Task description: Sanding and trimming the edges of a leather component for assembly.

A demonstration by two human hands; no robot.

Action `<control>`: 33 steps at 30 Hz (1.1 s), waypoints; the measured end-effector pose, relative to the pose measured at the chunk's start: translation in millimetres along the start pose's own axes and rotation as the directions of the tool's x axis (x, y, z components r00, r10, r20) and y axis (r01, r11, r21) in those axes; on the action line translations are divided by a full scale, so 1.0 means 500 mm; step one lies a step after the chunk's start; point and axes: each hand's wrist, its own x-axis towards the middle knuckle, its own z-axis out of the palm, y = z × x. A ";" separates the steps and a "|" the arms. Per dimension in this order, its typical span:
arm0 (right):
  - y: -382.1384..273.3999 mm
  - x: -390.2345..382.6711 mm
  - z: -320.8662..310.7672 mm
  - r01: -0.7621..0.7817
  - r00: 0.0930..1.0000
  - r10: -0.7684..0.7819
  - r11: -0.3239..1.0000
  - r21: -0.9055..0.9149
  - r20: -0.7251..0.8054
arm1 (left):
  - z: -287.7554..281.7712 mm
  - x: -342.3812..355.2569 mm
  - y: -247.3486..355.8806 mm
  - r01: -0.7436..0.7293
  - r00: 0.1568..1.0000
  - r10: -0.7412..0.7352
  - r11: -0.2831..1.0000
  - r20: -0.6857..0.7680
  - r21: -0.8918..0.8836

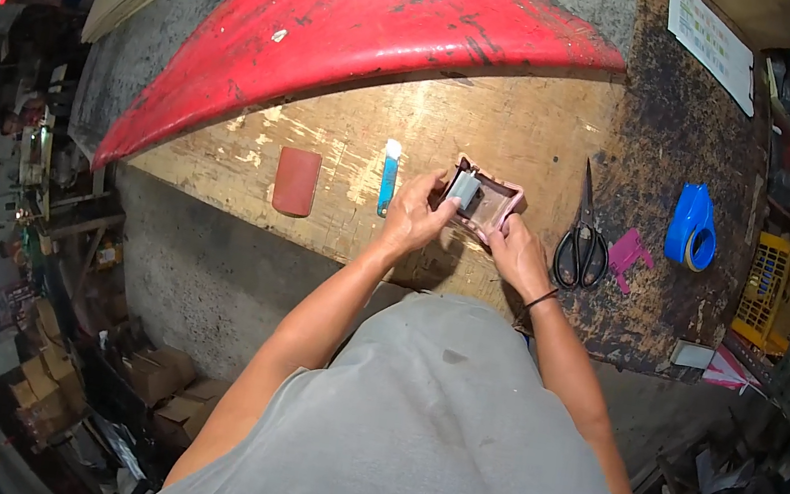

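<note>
Between my two hands is a small open box-shaped part [496, 204], brownish pink, its hollow side facing up. A small grey block [465, 187] lies inside at its left end. My left hand [409, 217] is closed around the left wall, its thumb pressing against the grey block. At the lower right corner, my right hand [521, 253] grips the wall between thumb and fingers; some fingertips are hidden beneath. Left of my hands lie a blue cutter knife [388, 183] and a reddish-brown rectangular piece [296, 182].
A large curved red panel [386, 23] spans the far side of the worn wooden table [337, 229]. To the right lie black-handled scissors [582, 243], a pink plastic piece [627, 254] and a blue tape dispenser [691, 226]. A clipboard with paper [713, 44] rests at far right.
</note>
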 end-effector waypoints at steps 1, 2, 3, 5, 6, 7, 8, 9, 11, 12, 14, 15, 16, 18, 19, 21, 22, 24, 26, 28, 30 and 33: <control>-0.010 0.000 -0.014 -0.044 0.998 0.042 0.998 0.039 0.048 | 0.000 0.001 0.009 -0.031 0.999 0.034 0.997 -0.038 0.065; -0.016 0.000 -0.021 -0.090 0.992 0.083 0.993 0.076 0.095 | -0.001 0.005 0.017 -0.034 0.998 0.037 0.997 -0.041 0.066; -0.018 0.001 -0.022 -0.088 0.993 0.081 0.993 0.074 0.091 | -0.003 0.013 0.036 -0.061 0.997 0.066 0.986 -0.026 0.154; -0.020 0.004 -0.022 -0.061 0.995 0.057 0.997 0.041 0.079 | -0.015 0.034 0.044 -0.094 0.995 0.099 0.966 -0.009 0.240; -0.014 0.007 -0.018 -0.060 0.996 0.057 0.997 0.039 0.073 | -0.033 0.049 0.038 0.047 0.999 -0.045 0.983 -0.017 0.178; -0.002 0.011 -0.008 -0.051 0.997 0.050 0.999 0.017 0.053 | -0.055 0.060 0.030 0.189 0.982 -0.189 0.975 -0.015 0.114; 0.003 0.011 0.000 -0.040 0.998 0.040 0.999 -0.004 0.039 | -0.088 0.063 -0.018 0.139 0.983 -0.124 0.984 -0.132 0.109; 0.003 0.013 0.004 -0.035 0.999 0.036 0.999 -0.005 0.039 | -0.116 0.064 -0.066 0.088 0.967 -0.058 0.990 -0.249 0.110; 0.011 0.008 0.009 -0.082 0.996 0.081 0.996 0.042 0.022 | -0.154 0.062 -0.022 0.048 0.964 -0.020 0.994 -0.266 0.102; 0.008 0.006 0.008 -0.081 0.996 0.080 0.996 0.041 0.024 | -0.168 0.056 -0.004 0.018 0.954 0.011 0.995 -0.299 0.096; 0.000 0.003 0.002 -0.059 0.998 0.058 0.995 0.084 0.017 | -0.151 0.049 -0.023 0.021 0.960 -0.001 0.997 -0.280 0.068; -0.005 0.005 0.000 -0.054 0.998 0.053 0.995 0.083 0.017 | -0.140 0.050 -0.030 0.019 0.965 -0.007 0.999 -0.264 0.042; -0.009 0.004 -0.002 -0.068 0.997 0.066 0.996 0.058 0.030 | -0.131 0.045 -0.029 0.028 0.973 -0.022 0.999 -0.229 0.022; -0.004 0.007 0.003 -0.085 0.996 0.084 0.996 0.032 0.040 | -0.107 0.043 -0.028 0.146 0.983 -0.148 0.989 -0.110 -0.018; 0.007 0.007 0.011 -0.064 0.998 0.063 0.997 0.034 0.024 | -0.095 0.037 0.000 0.207 0.978 -0.206 0.978 -0.038 0.001; 0.014 0.006 0.015 -0.040 0.999 0.040 0.999 0.036 0.014 | -0.028 0.021 0.025 0.001 0.987 0.029 0.983 -0.156 0.185; 0.012 0.006 0.015 -0.049 0.999 0.048 0.998 0.041 0.016 | -0.015 0.017 0.034 -0.181 0.934 0.281 0.905 -0.222 0.384; 0.009 0.006 0.013 -0.059 0.998 0.059 0.997 0.049 0.017 | -0.041 0.038 0.039 -0.130 0.964 0.203 0.923 -0.173 0.361; 0.003 0.007 0.009 -0.041 0.999 0.041 0.999 -0.019 0.003 | -0.128 0.086 -0.058 -0.274 0.785 0.557 0.705 -0.271 0.654; 0.018 0.003 0.009 -0.035 0.999 0.035 0.999 -0.023 -0.023 | -0.269 0.097 -0.087 -0.082 0.865 0.293 0.884 -0.407 0.461; 0.017 0.006 0.011 0.003 1.000 -0.003 1.000 -0.025 -0.023 | -0.368 0.100 -0.103 0.045 0.837 0.235 0.871 -0.495 0.489; 0.023 0.006 0.006 -0.007 1.000 0.007 1.000 -0.015 -0.001 | -0.355 0.091 -0.088 -0.099 0.871 0.277 0.908 -0.405 0.408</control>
